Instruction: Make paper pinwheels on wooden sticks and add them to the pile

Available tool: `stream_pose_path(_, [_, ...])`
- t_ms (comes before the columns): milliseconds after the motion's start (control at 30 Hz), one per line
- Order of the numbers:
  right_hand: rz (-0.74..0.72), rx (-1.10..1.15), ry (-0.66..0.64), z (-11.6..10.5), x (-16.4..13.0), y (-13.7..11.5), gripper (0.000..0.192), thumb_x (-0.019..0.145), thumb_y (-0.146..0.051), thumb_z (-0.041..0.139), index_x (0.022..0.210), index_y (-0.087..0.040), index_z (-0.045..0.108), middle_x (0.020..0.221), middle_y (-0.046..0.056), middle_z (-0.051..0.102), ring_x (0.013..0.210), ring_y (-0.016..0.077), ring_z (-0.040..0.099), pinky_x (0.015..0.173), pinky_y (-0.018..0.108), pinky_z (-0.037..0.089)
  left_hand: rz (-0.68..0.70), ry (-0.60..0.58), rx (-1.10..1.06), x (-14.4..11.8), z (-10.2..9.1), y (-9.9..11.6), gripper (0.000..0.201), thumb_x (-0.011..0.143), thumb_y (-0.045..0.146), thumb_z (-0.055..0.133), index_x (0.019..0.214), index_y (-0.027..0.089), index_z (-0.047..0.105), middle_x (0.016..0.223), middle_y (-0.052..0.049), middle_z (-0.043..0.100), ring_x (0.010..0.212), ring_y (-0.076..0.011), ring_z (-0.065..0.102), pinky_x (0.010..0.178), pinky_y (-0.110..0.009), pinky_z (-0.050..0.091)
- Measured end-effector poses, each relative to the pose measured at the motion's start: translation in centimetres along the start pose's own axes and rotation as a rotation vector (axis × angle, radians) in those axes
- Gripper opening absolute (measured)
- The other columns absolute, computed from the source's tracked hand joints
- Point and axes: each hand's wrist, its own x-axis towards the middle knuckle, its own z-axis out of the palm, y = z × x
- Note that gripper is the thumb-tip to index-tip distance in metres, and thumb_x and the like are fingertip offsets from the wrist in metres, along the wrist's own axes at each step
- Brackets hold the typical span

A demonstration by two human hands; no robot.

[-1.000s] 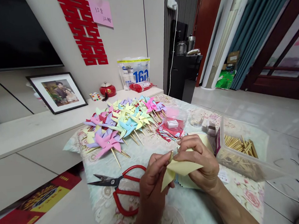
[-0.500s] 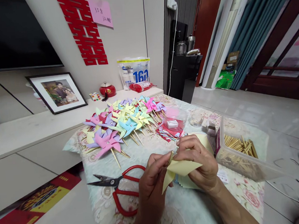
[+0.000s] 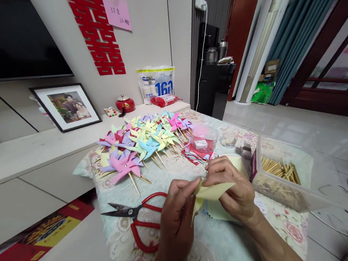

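Observation:
Both hands work one pale yellow paper square (image 3: 210,192) just above the floral tablecloth (image 3: 200,241). My left hand (image 3: 176,218) pinches its left corner between thumb and fingers. My right hand (image 3: 233,190) grips the upper edge, fingers curled over the folded tips. A stack of more yellow sheets (image 3: 216,212) lies under the hands. Finished paper pinwheels (image 3: 142,145) on wooden sticks are piled at the far side of the table.
Red-handled scissors (image 3: 139,219) lie left of my hands. A clear plastic box of wooden sticks (image 3: 278,178) stands to the right. A small clear tub (image 3: 203,142) and red paper sit beyond. A white cabinet (image 3: 28,154) with a framed photo runs along the left.
The yellow paper has flattened and tipped a little; my left fingers have shifted slightly up along its corner. Everything on the table stays put.

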Motion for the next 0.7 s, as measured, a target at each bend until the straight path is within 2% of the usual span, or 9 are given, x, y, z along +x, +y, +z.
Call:
stream_pose_path(167, [0.002,-0.008,-0.009,0.0,0.3,0.0,0.015,0.094,-0.014,0.052,0.092,-0.02,0.067,0.081,0.006,0.06,0.084,0.0215,0.058,0.074,0.039,0.049,0.068,0.004,0.087,-0.1,-0.1,-0.2,0.034,0.093,0.026,0.057,0.123,0.034,0.07,0.095,-0.007,0.058,0.076,-0.0172,0.054,0.069,-0.028,0.047])
stream_pose_path(367, [0.012,-0.01,-0.008,-0.1,0.0,0.1,0.013,0.094,-0.014,0.053,0.092,-0.02,0.065,0.081,0.005,0.06,0.082,0.0213,0.058,0.072,0.04,0.046,0.148,-0.055,0.134,-0.2,-0.2,-0.3,0.038,0.093,0.023,0.057,0.128,0.033,0.067,0.094,-0.007,0.058,0.08,-0.0183,0.057,0.066,-0.027,0.045])
stream_pose_path(433, [0.02,0.007,-0.004,-0.1,-0.3,0.3,0.014,0.092,-0.013,0.056,0.1,-0.021,0.064,0.085,0.006,0.062,0.083,0.0219,0.059,0.074,0.041,0.046,0.153,-0.062,0.159,-0.2,-0.4,-0.2,0.04,0.093,0.02,0.056,0.129,0.034,0.066,0.095,-0.006,0.059,0.081,-0.0183,0.058,0.068,-0.027,0.046])
stream_pose_path(567, [-0.012,0.011,-0.019,-0.3,-0.3,0.4,0.028,0.093,-0.013,0.056,0.118,-0.023,0.063,0.087,0.006,0.064,0.085,0.0225,0.059,0.075,0.042,0.046,0.188,-0.096,0.24,-0.1,-1.0,-0.1,0.045,0.093,0.013,0.052,0.131,0.033,0.064,0.097,-0.007,0.059,0.084,-0.0186,0.059,0.07,-0.028,0.048])
stream_pose_path(700, [-0.031,-0.017,-0.025,-0.3,0.0,0.4,0.021,0.094,-0.015,0.055,0.107,-0.022,0.07,0.082,0.006,0.061,0.082,0.0218,0.058,0.073,0.04,0.046,0.251,-0.178,0.344,0.0,-1.6,-0.4,0.05,0.091,0.008,0.051,0.135,0.032,0.058,0.101,-0.006,0.056,0.088,-0.0182,0.059,0.072,-0.028,0.049])
